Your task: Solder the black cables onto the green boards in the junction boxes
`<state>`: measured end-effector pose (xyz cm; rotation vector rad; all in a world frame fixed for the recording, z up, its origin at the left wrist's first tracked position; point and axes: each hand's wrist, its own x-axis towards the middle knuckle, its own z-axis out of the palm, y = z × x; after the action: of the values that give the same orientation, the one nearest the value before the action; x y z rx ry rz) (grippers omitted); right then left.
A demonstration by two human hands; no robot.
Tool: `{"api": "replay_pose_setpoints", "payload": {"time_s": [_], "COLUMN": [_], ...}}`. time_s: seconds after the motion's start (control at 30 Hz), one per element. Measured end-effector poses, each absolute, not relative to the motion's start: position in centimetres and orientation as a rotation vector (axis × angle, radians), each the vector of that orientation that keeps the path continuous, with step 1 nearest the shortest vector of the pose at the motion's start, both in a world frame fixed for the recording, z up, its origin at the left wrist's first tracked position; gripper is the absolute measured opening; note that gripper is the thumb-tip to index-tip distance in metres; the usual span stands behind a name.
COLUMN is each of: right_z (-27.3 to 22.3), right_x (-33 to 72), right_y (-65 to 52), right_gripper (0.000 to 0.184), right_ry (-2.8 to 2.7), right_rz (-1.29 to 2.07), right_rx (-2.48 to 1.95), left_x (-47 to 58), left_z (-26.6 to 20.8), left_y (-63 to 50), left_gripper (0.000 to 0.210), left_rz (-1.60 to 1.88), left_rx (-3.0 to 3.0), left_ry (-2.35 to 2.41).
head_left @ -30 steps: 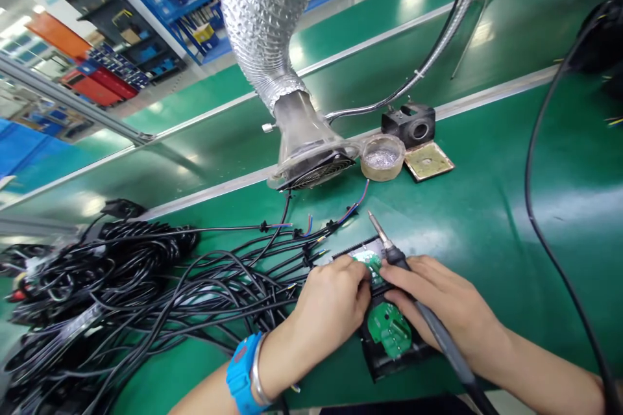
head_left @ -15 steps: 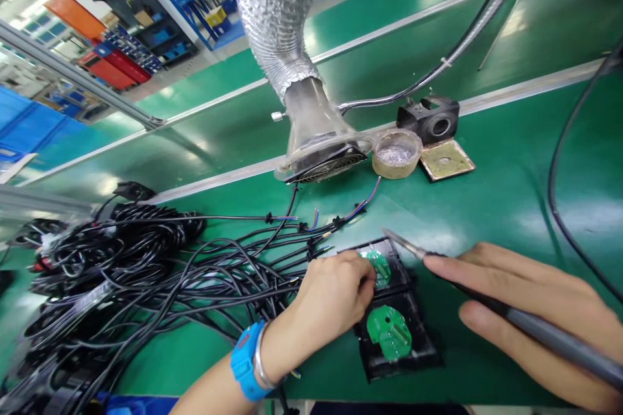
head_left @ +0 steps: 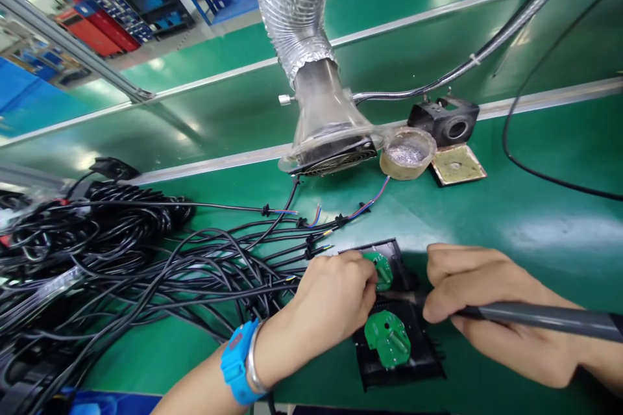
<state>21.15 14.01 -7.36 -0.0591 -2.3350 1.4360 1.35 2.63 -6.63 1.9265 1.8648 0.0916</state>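
My right hand (head_left: 501, 304) grips a soldering iron (head_left: 540, 315) by its dark handle. The iron's tip points left, into the gap by my left fingers, between two black housings. My left hand (head_left: 335, 288), with a blue watch (head_left: 238, 363) and a silver bangle on its wrist, is closed at the left edge of the upper green circuit board (head_left: 382, 270). Its fingertips are turned away, so what they pinch is hidden. A second green circuit board (head_left: 389, 340) lies in the lower black housing (head_left: 423, 363), just below the iron's tip.
Black cables (head_left: 209, 272) with stripped coloured ends spread over the left of the green bench. A fume extractor hood (head_left: 331, 123) on a foil duct hangs above the back. Beside it stand a round solder tub (head_left: 407, 154), a black iron stand (head_left: 445, 121) and a sponge tray (head_left: 458, 165).
My right hand has brought the iron's tip down and left, from above the upper housing to beside my left fingers. My left hand stays at the upper board. The view has shifted slightly.
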Motion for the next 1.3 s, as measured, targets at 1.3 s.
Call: {"api": "replay_pose_setpoints", "payload": {"time_s": [1.3], "right_z": [-6.5], "right_x": [20.1], "right_y": [14.8], "right_gripper": [0.028], "right_ry": [-2.526], "right_rz": [1.211], "right_rx": [-0.002], "left_x": [0.7], "left_z": [-5.9], "left_y": [4.1], "left_gripper": [0.013], "left_rz": [0.043], "left_rx": [1.926], "left_ry": [1.795]}}
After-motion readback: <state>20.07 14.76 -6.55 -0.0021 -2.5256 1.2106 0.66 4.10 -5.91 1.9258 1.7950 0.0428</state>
